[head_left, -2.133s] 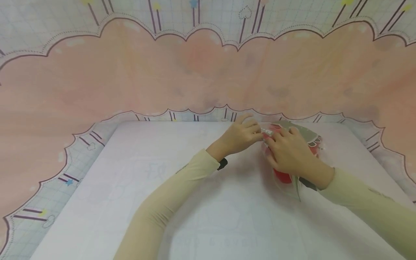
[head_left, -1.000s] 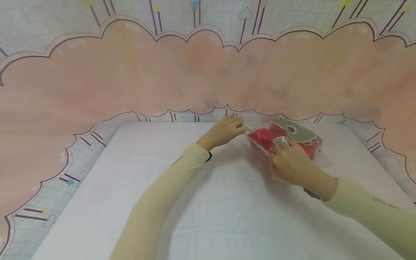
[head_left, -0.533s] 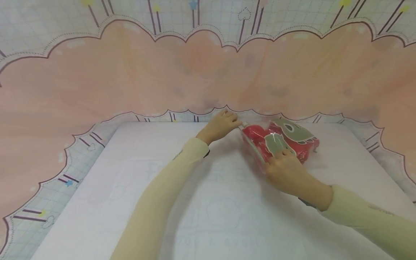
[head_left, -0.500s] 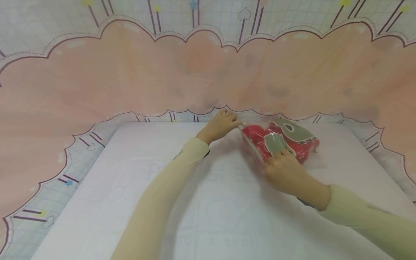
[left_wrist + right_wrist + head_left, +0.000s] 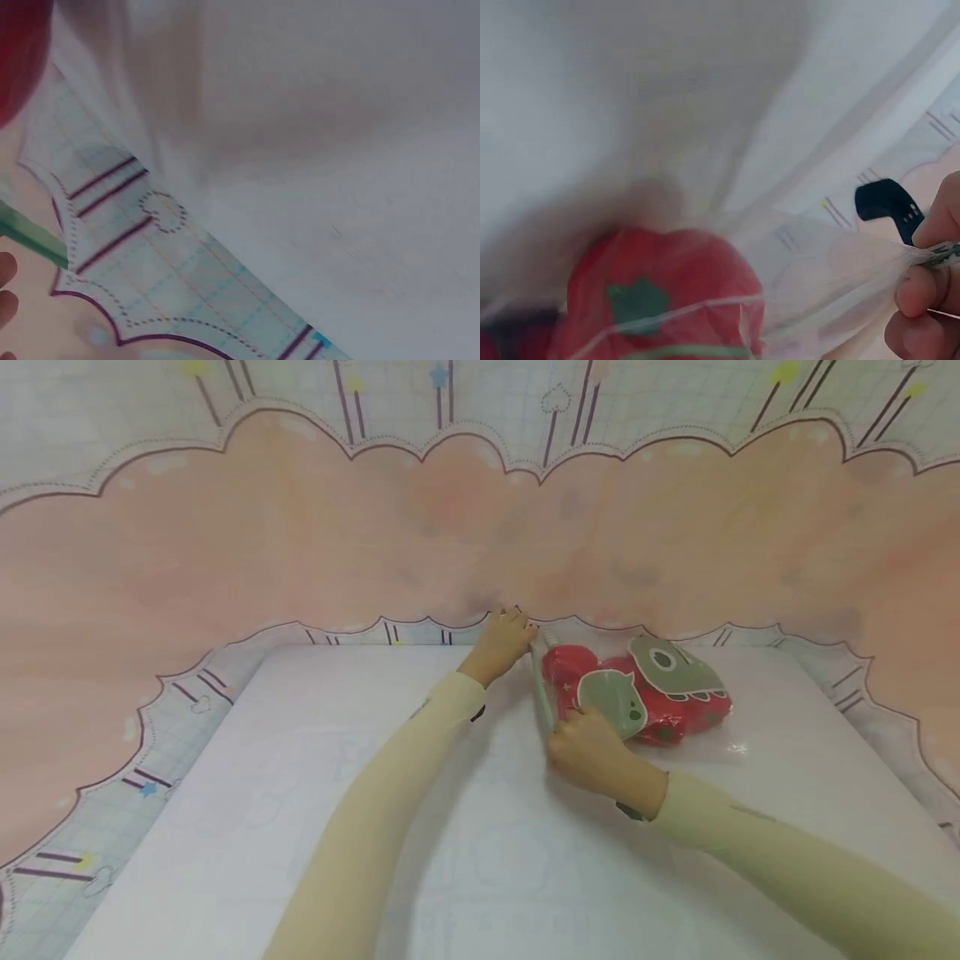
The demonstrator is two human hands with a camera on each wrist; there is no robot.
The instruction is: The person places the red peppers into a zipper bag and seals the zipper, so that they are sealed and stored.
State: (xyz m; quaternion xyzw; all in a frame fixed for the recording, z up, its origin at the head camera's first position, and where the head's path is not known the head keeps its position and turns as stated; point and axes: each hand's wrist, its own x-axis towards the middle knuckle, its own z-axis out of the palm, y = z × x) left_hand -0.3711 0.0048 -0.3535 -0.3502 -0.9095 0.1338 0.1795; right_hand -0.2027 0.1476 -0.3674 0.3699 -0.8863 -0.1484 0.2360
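Note:
A clear plastic bag [image 5: 738, 748] holds red contents with green dinosaur faces [image 5: 611, 697] printed on them. Its green-edged top [image 5: 542, 693] runs between my two hands. At the far end of that edge my left hand [image 5: 498, 643] grips the corner; its fingertips [image 5: 6, 304] barely show in the left wrist view, beside the green strip [image 5: 30, 236]. My right hand [image 5: 588, 752] pinches the near end, and in the right wrist view its fingers [image 5: 919, 292] squeeze gathered clear film. The red contents [image 5: 667, 292] bulge inside the bag there.
The bag is over a white tabletop [image 5: 337, 827] near its back edge. Behind it hangs a peach and checked cloth [image 5: 375, 543] with scalloped outlines. A black fitting [image 5: 478, 713] sits at the left cuff, another black fitting [image 5: 633, 812] at the right.
Both hands have moved left, drawing the bag's top edge left with them. My right hand has shifted from over the bag to its near corner, so the dinosaur faces show more fully.

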